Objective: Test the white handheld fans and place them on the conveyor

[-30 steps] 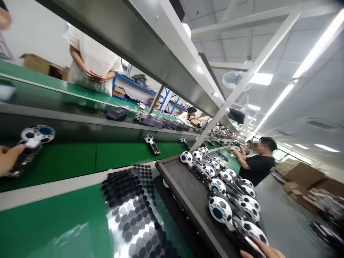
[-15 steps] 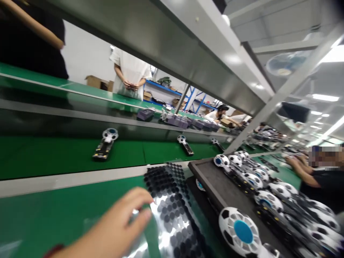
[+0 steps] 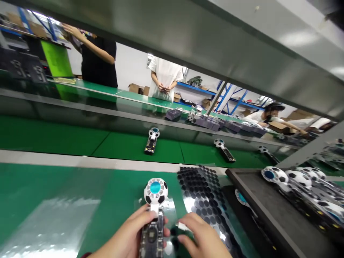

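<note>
My left hand (image 3: pixel 129 234) is closed round the dark handle of a small hand-held fan (image 3: pixel 153 215). The fan's round head, patterned like a football with a blue centre, points away from me. My right hand (image 3: pixel 201 236) is just right of the handle, fingers curled and pinched on a small white piece that I cannot make out. Both hands hover over the green bench near its front edge. A shiny sheet of black round stickers (image 3: pixel 204 193) lies right beside my right hand.
Three more fans (image 3: pixel 152 139) lie spaced along the green conveyor belt (image 3: pixel 53 138). A dark tray (image 3: pixel 258 204) at the right holds several fans. A metal shelf (image 3: pixel 188 39) hangs overhead. People stand and sit across the line.
The view swung left and down. My left hand left the sticker sheet and now holds a fan; my right hand came in beside the handle.
</note>
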`<state>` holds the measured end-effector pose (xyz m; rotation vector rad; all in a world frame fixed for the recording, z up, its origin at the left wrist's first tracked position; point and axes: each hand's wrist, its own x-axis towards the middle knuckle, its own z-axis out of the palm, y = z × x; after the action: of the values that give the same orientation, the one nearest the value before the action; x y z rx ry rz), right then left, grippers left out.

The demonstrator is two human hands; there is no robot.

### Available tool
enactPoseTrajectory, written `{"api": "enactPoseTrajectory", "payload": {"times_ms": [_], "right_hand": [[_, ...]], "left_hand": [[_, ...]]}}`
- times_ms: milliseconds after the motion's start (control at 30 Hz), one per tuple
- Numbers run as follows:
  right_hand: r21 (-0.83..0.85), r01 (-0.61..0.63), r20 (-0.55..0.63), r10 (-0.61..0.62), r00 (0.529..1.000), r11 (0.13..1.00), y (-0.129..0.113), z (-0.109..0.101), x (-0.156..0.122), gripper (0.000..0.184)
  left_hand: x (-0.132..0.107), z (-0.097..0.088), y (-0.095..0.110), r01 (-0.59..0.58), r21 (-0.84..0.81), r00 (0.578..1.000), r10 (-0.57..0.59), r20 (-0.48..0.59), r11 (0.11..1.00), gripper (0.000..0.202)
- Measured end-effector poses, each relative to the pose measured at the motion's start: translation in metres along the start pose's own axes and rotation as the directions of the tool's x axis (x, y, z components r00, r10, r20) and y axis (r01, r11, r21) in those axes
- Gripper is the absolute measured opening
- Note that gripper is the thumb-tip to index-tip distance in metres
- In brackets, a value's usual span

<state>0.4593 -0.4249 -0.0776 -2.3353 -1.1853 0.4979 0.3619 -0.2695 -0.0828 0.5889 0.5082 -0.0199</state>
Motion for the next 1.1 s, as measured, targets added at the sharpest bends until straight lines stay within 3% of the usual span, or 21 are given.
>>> {"api": "enactPoseTrajectory", "payload": {"times_ms": [100,267,500,633,800,967,1100], "right_hand": [[-0.056,0.025,0.049,-0.023,0.999,0.998,0.006,-0.001,0.015,0.035],[-0.024,0.027,0.111,-0.024,0.994,0.999,0.006,0.005,0.021,0.026],[0.172,-0.032,0.165,0.003,0.986,0.985,0.006,-0.010,0.019,0.016],[0.336,-0.123,0.094,0.097,0.991,0.934,-0.009,-0.007,0.014,0.008],[0.273,0.038,-0.101,-0.011,0.995,0.961,-0.025,0.012,0.012,0.012],[0.161,0.196,-0.150,-0.172,0.974,0.967,-0.019,0.020,0.010,0.015],[0.133,0.231,-0.166,-0.208,0.964,0.964,-0.016,0.020,0.009,0.017]], "left_hand": [[0.005,-0.010,-0.012,-0.038,-0.119,0.998,0.043,0.043,0.992,0.043],[0.009,-0.014,-0.022,-0.112,-0.109,0.991,0.119,0.058,0.988,0.052],[0.006,-0.013,-0.021,-0.082,-0.040,0.997,0.082,-0.003,0.996,0.060],[0.005,-0.016,-0.023,-0.108,0.011,0.994,0.108,0.019,0.994,0.054],[0.004,-0.016,-0.022,-0.118,0.045,0.993,0.118,0.000,0.992,0.049],[0.002,-0.012,-0.020,-0.133,0.061,0.991,0.133,0.004,0.989,0.054],[-0.003,-0.008,-0.019,-0.117,0.064,0.992,0.119,-0.029,0.991,0.050]]}}
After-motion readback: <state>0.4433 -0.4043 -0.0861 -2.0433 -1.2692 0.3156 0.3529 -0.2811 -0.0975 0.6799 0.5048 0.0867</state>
